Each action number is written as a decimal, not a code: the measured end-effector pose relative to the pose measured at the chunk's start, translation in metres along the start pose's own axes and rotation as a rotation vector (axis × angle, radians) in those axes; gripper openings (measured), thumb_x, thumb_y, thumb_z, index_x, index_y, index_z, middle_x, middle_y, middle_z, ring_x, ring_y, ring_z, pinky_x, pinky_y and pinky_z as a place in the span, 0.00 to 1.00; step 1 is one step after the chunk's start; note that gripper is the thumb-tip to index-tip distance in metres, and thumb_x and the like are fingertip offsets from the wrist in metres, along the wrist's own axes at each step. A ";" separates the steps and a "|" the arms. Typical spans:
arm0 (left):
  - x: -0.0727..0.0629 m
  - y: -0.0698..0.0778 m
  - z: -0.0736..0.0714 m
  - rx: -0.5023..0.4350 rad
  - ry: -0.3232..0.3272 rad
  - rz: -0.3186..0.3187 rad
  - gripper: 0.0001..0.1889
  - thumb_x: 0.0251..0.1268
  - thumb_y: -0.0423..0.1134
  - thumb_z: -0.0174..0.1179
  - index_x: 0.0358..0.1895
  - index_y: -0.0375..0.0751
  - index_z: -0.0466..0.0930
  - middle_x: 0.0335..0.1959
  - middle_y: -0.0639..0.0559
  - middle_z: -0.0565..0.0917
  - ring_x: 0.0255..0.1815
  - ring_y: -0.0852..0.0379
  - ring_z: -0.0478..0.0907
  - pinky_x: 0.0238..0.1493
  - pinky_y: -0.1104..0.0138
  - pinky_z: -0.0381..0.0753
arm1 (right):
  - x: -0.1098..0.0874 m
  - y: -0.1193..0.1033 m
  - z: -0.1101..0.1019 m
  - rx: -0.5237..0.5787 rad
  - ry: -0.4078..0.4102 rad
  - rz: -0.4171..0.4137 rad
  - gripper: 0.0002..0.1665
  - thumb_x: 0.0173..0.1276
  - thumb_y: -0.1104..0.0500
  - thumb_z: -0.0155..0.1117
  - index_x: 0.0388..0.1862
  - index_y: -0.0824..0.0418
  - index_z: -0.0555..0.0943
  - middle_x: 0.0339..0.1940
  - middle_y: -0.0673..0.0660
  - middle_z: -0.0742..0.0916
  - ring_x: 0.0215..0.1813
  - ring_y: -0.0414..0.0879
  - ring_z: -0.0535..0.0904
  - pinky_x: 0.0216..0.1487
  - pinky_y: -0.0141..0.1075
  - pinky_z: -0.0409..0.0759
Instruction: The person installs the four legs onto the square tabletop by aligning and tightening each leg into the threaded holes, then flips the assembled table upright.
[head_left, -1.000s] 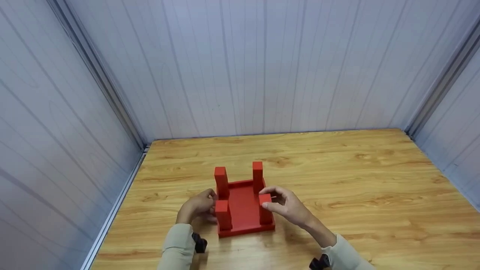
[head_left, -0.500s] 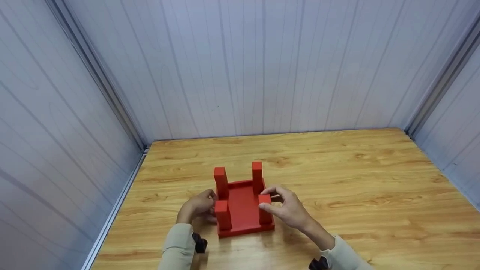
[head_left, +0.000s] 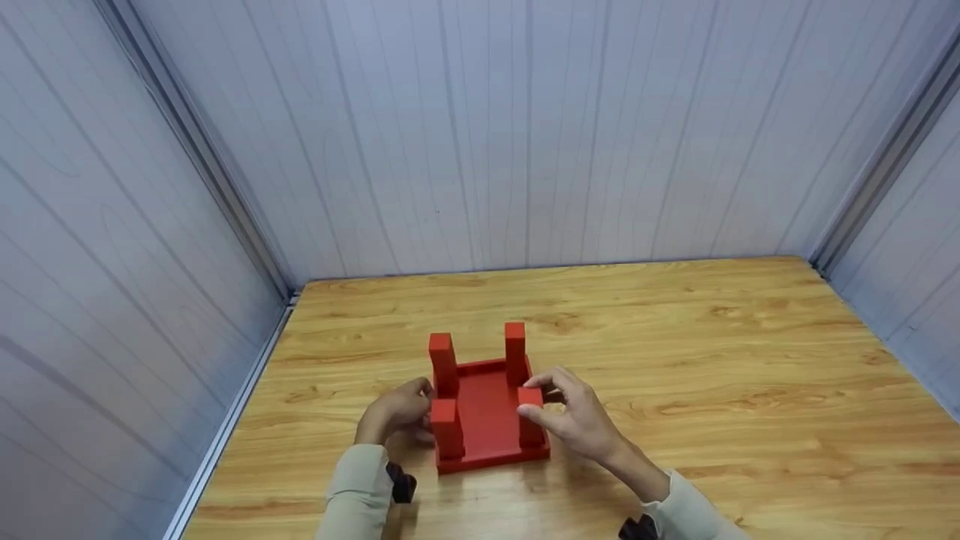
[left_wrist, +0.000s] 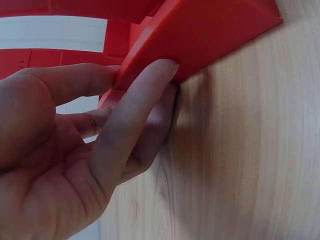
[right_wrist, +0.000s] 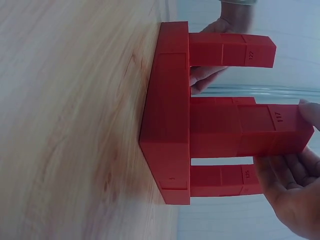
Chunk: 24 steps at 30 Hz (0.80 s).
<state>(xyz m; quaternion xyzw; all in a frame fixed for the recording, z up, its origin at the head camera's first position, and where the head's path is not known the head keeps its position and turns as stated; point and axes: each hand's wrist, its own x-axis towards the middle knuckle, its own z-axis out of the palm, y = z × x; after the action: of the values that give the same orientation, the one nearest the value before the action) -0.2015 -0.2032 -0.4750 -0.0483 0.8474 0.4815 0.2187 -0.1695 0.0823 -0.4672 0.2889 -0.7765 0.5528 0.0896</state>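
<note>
A shallow red plastic base [head_left: 487,420] rests on the wooden table, with several square red posts standing upright at its corners, like a small upturned table. My right hand [head_left: 583,421] pinches the top of the near right post [right_wrist: 250,130], marked 117, between thumb and fingers. At the base's left side, my left hand [head_left: 399,411] holds the wall; in the left wrist view its thumb [left_wrist: 142,100] lies against the outer face and the index finger reaches the rim. The near left post [head_left: 448,435] partly hides those fingers in the head view.
The wood-grain table [head_left: 712,390] spreads out around the base. Pale panelled walls [head_left: 487,135] enclose it at the back and on both sides, and a metal frame rail [head_left: 225,420] runs along the left edge.
The right hand shifts very slightly about the top of the near right post. The base and the left hand stay where they were.
</note>
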 end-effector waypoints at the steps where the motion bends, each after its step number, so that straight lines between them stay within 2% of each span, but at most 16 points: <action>1: 0.000 0.000 0.000 0.004 0.002 0.001 0.08 0.59 0.23 0.43 0.39 0.35 0.67 0.31 0.46 0.72 0.27 0.53 0.72 0.22 0.67 0.75 | 0.000 0.000 0.000 -0.006 0.002 -0.005 0.16 0.60 0.55 0.71 0.45 0.57 0.79 0.43 0.52 0.82 0.44 0.46 0.80 0.45 0.40 0.84; 9: 0.001 0.001 0.001 0.003 -0.006 0.003 0.08 0.60 0.23 0.43 0.39 0.35 0.67 0.33 0.46 0.71 0.28 0.54 0.71 0.24 0.67 0.74 | 0.000 0.000 0.000 -0.026 0.022 0.028 0.17 0.58 0.59 0.72 0.45 0.60 0.79 0.42 0.53 0.82 0.44 0.47 0.80 0.44 0.40 0.84; 14: 0.001 0.002 0.001 0.013 -0.001 0.005 0.07 0.61 0.24 0.43 0.39 0.36 0.67 0.34 0.46 0.71 0.29 0.54 0.72 0.24 0.67 0.74 | 0.001 -0.017 -0.002 -0.024 0.017 0.040 0.17 0.58 0.62 0.71 0.44 0.67 0.78 0.42 0.59 0.82 0.43 0.51 0.81 0.44 0.42 0.84; 18: 0.001 0.002 0.002 -0.022 -0.020 -0.006 0.07 0.62 0.24 0.43 0.40 0.36 0.67 0.31 0.45 0.72 0.26 0.54 0.72 0.24 0.65 0.79 | 0.001 -0.031 -0.004 -0.012 0.007 0.033 0.17 0.58 0.63 0.71 0.44 0.68 0.78 0.41 0.60 0.82 0.43 0.51 0.81 0.44 0.42 0.84; 24: 0.000 0.002 0.002 -0.035 -0.020 -0.017 0.07 0.61 0.24 0.44 0.40 0.36 0.66 0.31 0.44 0.72 0.27 0.53 0.73 0.25 0.62 0.82 | 0.002 -0.035 -0.005 0.011 -0.014 0.041 0.16 0.59 0.62 0.70 0.44 0.68 0.77 0.42 0.60 0.82 0.43 0.52 0.81 0.46 0.42 0.84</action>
<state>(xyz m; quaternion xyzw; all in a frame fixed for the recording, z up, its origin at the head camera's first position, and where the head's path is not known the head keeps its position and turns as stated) -0.2020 -0.2004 -0.4740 -0.0543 0.8360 0.4950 0.2304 -0.1525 0.0787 -0.4360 0.2773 -0.7796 0.5570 0.0714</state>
